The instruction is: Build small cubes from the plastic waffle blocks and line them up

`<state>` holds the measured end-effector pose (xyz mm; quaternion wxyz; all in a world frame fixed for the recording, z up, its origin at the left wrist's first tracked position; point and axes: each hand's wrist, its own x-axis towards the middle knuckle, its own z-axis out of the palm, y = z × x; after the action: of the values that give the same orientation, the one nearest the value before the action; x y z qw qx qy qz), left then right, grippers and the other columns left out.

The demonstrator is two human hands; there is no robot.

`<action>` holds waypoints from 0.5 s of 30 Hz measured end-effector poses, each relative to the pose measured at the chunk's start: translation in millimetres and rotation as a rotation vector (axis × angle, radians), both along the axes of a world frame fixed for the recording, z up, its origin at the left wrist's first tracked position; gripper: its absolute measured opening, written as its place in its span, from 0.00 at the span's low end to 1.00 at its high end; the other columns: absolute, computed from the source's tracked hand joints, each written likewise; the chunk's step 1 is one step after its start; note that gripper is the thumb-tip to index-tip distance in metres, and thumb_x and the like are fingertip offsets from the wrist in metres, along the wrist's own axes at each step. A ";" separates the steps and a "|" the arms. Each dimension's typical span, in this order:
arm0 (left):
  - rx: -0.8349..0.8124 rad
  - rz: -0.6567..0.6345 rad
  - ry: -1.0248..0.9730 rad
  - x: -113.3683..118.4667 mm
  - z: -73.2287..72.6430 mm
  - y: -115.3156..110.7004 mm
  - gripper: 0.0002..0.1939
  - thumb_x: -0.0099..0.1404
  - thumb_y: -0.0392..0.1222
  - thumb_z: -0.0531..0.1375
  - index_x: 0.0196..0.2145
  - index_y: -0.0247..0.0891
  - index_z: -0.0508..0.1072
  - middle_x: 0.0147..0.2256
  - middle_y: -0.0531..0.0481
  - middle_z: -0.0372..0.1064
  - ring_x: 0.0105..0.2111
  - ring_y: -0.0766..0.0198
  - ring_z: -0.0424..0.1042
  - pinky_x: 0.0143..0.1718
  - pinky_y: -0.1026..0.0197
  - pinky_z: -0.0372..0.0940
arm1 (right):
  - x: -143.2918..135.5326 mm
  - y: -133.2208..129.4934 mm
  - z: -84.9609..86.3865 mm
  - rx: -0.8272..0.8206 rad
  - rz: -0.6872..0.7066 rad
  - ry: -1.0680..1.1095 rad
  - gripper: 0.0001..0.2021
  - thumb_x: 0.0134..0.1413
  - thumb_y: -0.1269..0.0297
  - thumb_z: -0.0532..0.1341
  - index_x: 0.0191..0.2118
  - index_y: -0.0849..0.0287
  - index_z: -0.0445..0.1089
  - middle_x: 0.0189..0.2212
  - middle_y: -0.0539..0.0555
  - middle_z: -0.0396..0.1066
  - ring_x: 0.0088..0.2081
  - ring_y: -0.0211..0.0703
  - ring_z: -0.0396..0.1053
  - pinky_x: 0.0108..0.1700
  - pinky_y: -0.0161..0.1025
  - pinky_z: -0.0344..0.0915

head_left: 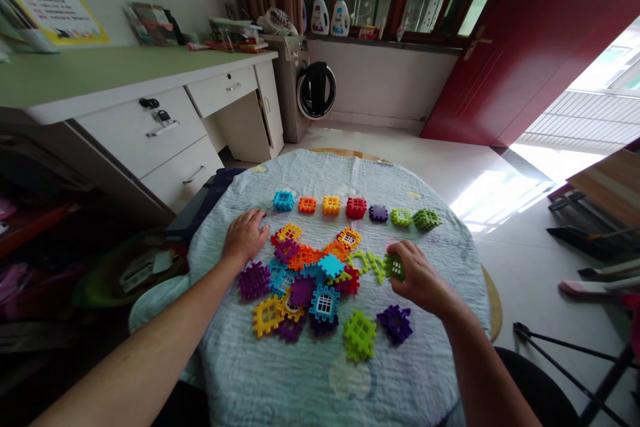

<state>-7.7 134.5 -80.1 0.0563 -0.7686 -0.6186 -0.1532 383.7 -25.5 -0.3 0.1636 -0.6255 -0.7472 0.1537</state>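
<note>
My right hand (pixel 411 275) grips a green interlocking building piece (pixel 395 267) with a white window grid, at the right end of the pile. Light green open-frame pieces (pixel 366 263) lie just left of it. My left hand (pixel 245 237) rests on the cloth with its fingers stretched out, holding nothing. Right of that hand spreads a pile of notched plastic pieces, among them a purple piece (pixel 255 280), an orange piece (pixel 303 257) and a blue window piece (pixel 325 303). Beyond the pile stands a row of stacked blocks, from a blue block (pixel 283 200) to a green block (pixel 427 219).
A pale blue cloth (pixel 410 380) covers the round table. Nearer me lie a green stack (pixel 359 335) and a dark purple piece (pixel 395 324). A desk with drawers (pixel 150 127) stands at left, a washing machine (pixel 293 80) behind, and a red door (pixel 515 47) at right.
</note>
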 end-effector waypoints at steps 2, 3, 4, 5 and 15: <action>0.005 -0.005 0.004 0.1 0.8 -0.1 0.23 0.64 0.45 0.51 0.54 0.35 0.69 0.54 0.41 0.67 0.55 0.50 0.65 0.58 0.51 0.59 | 19.4 5.3 -6.3 -0.006 -0.086 -0.018 0.20 0.41 0.71 0.59 0.45 0.57 0.65 0.42 0.56 0.64 0.45 0.50 0.62 0.51 0.45 0.60; 0.006 -0.009 0.008 0.1 1.3 -0.2 0.23 0.64 0.45 0.51 0.54 0.35 0.69 0.54 0.41 0.68 0.55 0.50 0.65 0.57 0.51 0.59 | 27.5 7.6 -11.5 -0.028 -0.114 -0.031 0.20 0.42 0.70 0.59 0.45 0.57 0.66 0.42 0.56 0.65 0.44 0.50 0.62 0.50 0.45 0.60; 0.007 -0.013 0.010 0.2 1.9 -0.3 0.23 0.64 0.45 0.51 0.53 0.35 0.69 0.54 0.40 0.68 0.55 0.50 0.65 0.57 0.51 0.60 | 34.6 9.6 -17.5 -0.058 -0.130 -0.043 0.20 0.41 0.70 0.60 0.46 0.57 0.66 0.42 0.56 0.65 0.44 0.50 0.63 0.50 0.45 0.61; 0.008 -0.016 0.012 0.3 2.5 -0.5 0.23 0.63 0.45 0.51 0.53 0.35 0.69 0.54 0.40 0.68 0.54 0.50 0.65 0.57 0.50 0.60 | 40.7 11.0 -23.7 -0.088 -0.138 -0.048 0.21 0.41 0.69 0.61 0.47 0.57 0.67 0.43 0.57 0.66 0.45 0.50 0.63 0.51 0.46 0.61; 0.002 -0.011 0.027 0.9 3.3 -0.9 0.23 0.64 0.45 0.50 0.53 0.34 0.70 0.54 0.40 0.67 0.55 0.50 0.65 0.57 0.51 0.59 | 73.5 9.0 -45.5 -0.139 -0.199 0.016 0.30 0.36 0.60 0.68 0.51 0.56 0.67 0.43 0.56 0.68 0.45 0.51 0.67 0.51 0.47 0.62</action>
<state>-6.8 133.6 -76.7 0.0648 -0.7739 -0.6134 -0.1437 457.1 -16.5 -45.8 0.1400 -0.7051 -0.6677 0.1931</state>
